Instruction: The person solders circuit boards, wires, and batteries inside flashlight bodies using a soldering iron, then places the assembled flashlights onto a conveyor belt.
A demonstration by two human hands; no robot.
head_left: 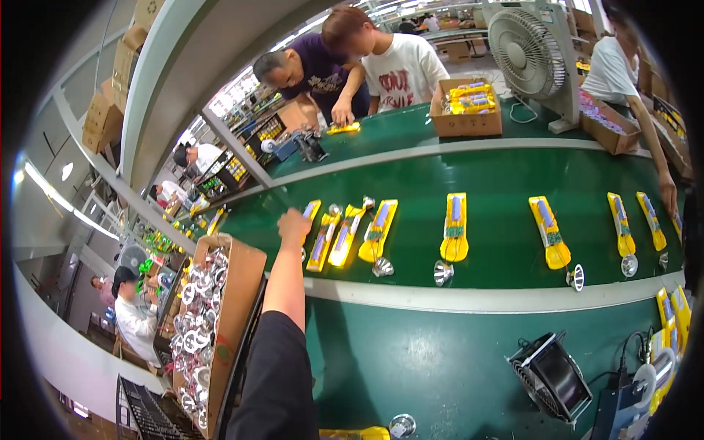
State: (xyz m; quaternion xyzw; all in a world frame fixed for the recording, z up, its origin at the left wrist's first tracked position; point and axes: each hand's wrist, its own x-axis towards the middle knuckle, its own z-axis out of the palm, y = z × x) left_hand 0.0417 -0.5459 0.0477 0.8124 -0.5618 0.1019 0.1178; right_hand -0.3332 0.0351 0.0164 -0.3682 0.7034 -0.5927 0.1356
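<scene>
My left arm, in a black sleeve, stretches forward over the green conveyor belt. At its end my left hand is closed, its fingers curled. Right beside it lies a yellow flashlight shell, partly covered by the hand; whether the fingers grip it is hidden. A silver reflector shows just below the hand. To the right, more open yellow shells lie in a row, with purple batteries and green circuit boards inside. Silver reflectors rest at their ends. My right hand is out of view.
A cardboard box of silver reflectors stands left of my arm. On the near bench are a black fan, yellow shells at the right and another at the lower edge. Across the belt, co-workers stand near a box and a grey fan.
</scene>
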